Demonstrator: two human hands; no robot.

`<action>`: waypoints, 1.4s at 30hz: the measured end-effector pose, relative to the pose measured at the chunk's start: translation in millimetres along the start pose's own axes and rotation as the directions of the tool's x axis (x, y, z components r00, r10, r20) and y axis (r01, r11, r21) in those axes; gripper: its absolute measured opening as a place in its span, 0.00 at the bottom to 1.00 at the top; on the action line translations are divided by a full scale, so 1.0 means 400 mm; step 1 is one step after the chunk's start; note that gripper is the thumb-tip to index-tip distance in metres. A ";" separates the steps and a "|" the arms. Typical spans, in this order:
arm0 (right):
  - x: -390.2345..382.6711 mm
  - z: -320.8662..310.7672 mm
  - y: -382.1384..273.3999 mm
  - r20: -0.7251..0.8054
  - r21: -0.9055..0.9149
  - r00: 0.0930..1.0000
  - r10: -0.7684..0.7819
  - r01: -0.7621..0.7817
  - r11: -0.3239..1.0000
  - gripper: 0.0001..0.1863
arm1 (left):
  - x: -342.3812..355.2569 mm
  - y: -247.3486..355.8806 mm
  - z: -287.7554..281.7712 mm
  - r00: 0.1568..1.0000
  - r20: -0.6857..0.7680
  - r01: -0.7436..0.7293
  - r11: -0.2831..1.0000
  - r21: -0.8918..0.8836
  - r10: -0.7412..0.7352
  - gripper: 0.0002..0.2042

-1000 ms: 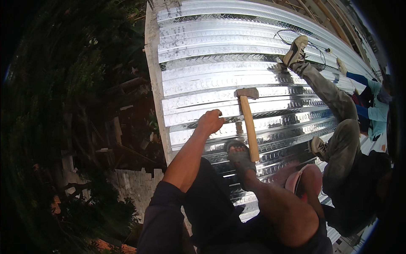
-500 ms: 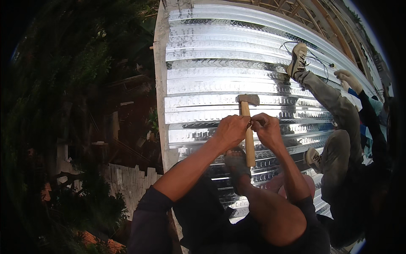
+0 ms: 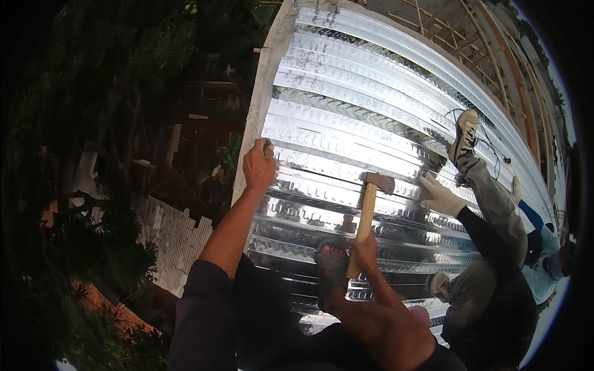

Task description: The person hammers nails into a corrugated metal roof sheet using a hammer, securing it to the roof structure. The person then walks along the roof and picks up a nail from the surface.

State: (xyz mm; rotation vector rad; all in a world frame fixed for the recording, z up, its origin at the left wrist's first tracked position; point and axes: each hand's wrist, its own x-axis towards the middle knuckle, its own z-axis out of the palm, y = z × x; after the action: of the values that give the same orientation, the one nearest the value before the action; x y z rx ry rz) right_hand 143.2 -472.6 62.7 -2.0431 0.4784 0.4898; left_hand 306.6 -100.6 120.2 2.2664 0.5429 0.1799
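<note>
My right hand (image 3: 364, 253) is wrapped round the wooden handle of a hammer (image 3: 366, 219), low on the grip. The dark metal head points away from me over the shiny ribbed metal decking (image 3: 346, 133) and widens toward its right end. At the decking's left edge, beside the concrete ledge (image 3: 247, 145), my left hand (image 3: 258, 166) has its fingers pinched together. A small dark bit shows at the fingertips, too small to name. My sandalled foot (image 3: 332, 258) rests on the ribs, left of the hammer handle.
Past the ledge on the left is a drop, with trees and a corrugated roof (image 3: 170, 238) below. To the right a co-worker's gloved hand (image 3: 440, 196) lies on the decking, near their shoe (image 3: 465, 133) and a black cable (image 3: 492, 148). Wooden beams (image 3: 495, 59) stand at the far right.
My hands were together over the hammer handle and have parted. The left moved to the decking's left edge; the right took the handle lower down. A co-worker's gloved hand came onto the sheet.
</note>
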 end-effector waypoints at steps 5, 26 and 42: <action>-0.033 -0.042 -0.175 0.062 -0.042 0.978 0.197 -0.194 0.980 0.25 | -0.094 -0.071 0.178 0.921 -0.147 -0.328 0.923 0.201 0.360 0.06; 0.758 -0.014 -0.800 0.852 -0.498 0.254 -0.458 0.662 -0.560 0.11 | -0.084 -0.072 0.218 0.902 -0.172 -0.346 0.901 0.263 0.397 0.10; 0.608 0.049 -0.756 0.432 -0.522 0.613 -0.662 0.768 0.371 0.21 | -0.083 -0.052 0.225 0.903 -0.189 -0.316 0.893 0.321 0.387 0.07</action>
State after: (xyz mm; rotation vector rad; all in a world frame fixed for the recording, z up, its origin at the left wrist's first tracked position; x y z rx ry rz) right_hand 501.6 -345.1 142.5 -2.5977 -0.8620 0.2568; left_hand 296.6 -162.6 45.0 2.6314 0.2849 0.6126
